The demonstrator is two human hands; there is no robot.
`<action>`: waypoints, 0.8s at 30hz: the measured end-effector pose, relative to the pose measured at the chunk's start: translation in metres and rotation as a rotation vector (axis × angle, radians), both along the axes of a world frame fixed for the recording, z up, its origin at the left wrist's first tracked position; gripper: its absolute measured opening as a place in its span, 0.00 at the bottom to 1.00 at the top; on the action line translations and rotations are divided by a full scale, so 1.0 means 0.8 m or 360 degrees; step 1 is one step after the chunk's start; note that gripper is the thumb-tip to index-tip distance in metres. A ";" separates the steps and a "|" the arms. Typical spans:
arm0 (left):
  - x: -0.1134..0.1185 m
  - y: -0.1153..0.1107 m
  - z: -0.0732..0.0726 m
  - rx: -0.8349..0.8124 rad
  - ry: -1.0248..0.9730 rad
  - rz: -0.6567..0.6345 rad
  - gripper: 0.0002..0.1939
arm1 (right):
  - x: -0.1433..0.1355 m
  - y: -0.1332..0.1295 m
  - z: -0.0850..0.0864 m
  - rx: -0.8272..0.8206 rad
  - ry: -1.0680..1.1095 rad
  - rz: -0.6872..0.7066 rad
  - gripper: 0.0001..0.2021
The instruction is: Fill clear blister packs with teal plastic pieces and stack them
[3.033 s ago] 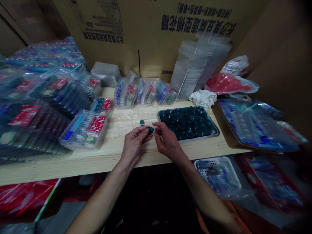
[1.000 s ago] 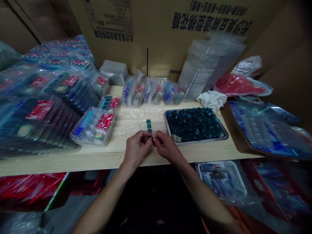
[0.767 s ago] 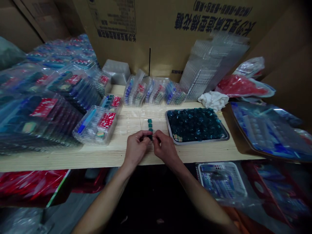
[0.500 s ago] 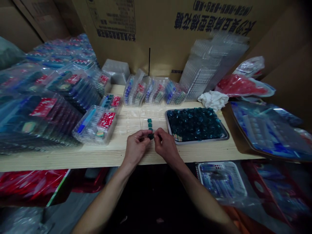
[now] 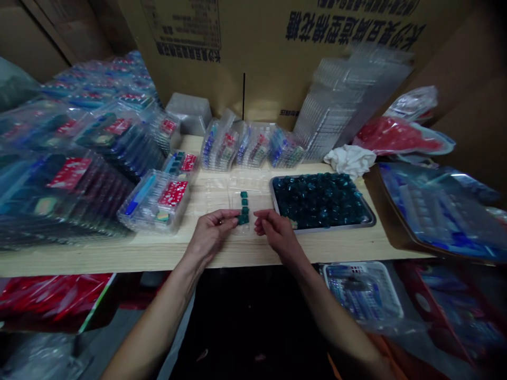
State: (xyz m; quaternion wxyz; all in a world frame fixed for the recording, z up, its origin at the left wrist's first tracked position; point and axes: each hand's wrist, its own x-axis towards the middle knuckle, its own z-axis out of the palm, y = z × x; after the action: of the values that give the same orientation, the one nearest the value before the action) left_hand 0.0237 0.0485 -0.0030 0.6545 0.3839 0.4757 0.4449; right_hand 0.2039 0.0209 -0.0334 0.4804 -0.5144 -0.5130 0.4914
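Dark green glossy cubes (image 5: 244,202) stand in a short column in a clear plastic tray (image 5: 257,203) on the wooden table. My left hand (image 5: 212,232) pinches the nearest green cube (image 5: 243,218) at the column's lower end between thumb and forefinger. Just right of the column, my right hand (image 5: 279,232) has loosely curled fingers slightly apart, with nothing visible between them. Beside it lies a shallow tray (image 5: 373,217) heaped with the same dark green cubes, a few pale pieces at its near left corner.
Stacked filled clear packs (image 5: 158,203) crowd the left side. More packs (image 5: 253,148) lean at the back, near a tall stack of clear trays (image 5: 336,100). A crumpled white cloth (image 5: 350,160) and an open carton (image 5: 390,232) are at right. A large cardboard box (image 5: 261,63) stands behind.
My right hand has drawn back to the right from the cube, its fingers loosening. My left hand has shifted slightly left and stays at the column's lower end, where the cube now shows.
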 end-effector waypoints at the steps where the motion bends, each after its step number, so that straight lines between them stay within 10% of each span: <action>1: 0.001 -0.001 -0.002 -0.0036 -0.0051 -0.0020 0.16 | -0.002 -0.002 0.003 0.0059 -0.0043 0.0035 0.13; 9: 0.018 -0.014 -0.005 0.0120 -0.0006 -0.0190 0.14 | -0.013 -0.001 0.031 0.0398 -0.0942 0.0171 0.06; 16: 0.030 -0.027 -0.010 0.0494 0.0645 -0.0029 0.11 | -0.020 -0.003 0.015 0.0311 -0.0909 -0.0064 0.03; 24: 0.002 -0.016 -0.015 -0.0025 -0.0071 -0.0114 0.15 | -0.006 -0.002 0.004 0.0270 -0.0562 0.0146 0.10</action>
State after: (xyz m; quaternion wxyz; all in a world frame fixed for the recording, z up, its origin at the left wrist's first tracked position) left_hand 0.0257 0.0360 -0.0152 0.6834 0.3855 0.4506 0.4258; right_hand 0.1993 0.0190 -0.0300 0.4017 -0.5263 -0.6518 0.3698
